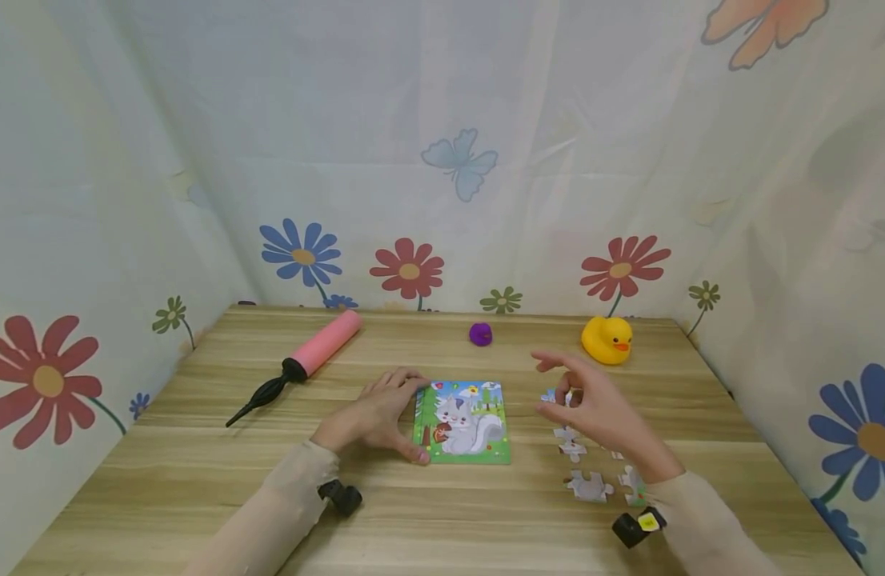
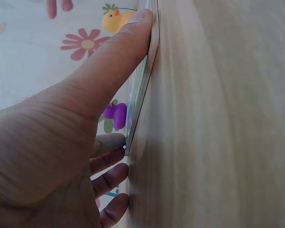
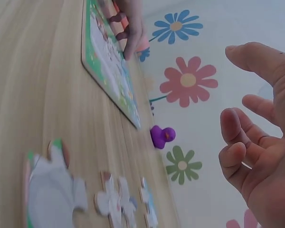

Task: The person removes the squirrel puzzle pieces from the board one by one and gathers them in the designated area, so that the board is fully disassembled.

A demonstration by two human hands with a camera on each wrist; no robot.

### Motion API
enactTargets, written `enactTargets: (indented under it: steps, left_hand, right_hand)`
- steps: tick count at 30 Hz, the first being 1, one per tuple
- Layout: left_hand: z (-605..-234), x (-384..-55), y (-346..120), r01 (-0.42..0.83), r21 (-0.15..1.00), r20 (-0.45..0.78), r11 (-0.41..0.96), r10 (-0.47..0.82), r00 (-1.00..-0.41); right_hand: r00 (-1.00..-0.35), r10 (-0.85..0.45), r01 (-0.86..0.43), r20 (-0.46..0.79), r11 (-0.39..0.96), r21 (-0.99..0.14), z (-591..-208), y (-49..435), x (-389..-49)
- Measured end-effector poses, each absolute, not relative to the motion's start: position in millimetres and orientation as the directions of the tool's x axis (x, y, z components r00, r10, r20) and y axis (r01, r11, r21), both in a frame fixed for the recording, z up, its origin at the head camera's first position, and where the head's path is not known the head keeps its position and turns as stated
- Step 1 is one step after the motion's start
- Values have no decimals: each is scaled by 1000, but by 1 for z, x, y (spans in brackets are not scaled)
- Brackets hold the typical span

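A square puzzle board (image 1: 460, 424) with a grey squirrel picture lies flat on the wooden table. My left hand (image 1: 378, 412) holds it along its left edge, thumb at the near corner and index finger at the far corner; the other fingers rest loosely beyond in the left wrist view. To the right, loose jigsaw pieces (image 1: 589, 486) are spread on the table, partly hidden under my right hand (image 1: 594, 404). That hand hovers over them with thumb and fingers apart, nothing between them. In the right wrist view a large grey-white piece (image 3: 50, 192) lies nearest.
A pink balloon pump (image 1: 327, 344) with a black nozzle lies at the back left. Along the back of the table stand a small purple duck (image 1: 481, 334) and a larger yellow rubber duck (image 1: 605, 341). A flower-printed curtain (image 1: 342, 160) encloses the table.
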State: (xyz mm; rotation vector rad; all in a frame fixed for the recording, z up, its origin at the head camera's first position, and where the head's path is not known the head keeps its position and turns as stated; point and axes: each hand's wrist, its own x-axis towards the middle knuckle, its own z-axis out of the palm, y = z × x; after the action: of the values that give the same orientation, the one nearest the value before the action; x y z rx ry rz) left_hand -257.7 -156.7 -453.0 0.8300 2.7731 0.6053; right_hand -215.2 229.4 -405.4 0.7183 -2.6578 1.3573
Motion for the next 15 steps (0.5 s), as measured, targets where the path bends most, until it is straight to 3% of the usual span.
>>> enactTargets:
  steps: [15]
  left_hand:
    - [-451, -257, -155, 477, 442, -59, 760, 555, -830]
  right_hand:
    - [-879, -363, -453, 310, 427, -783, -404, 176, -241]
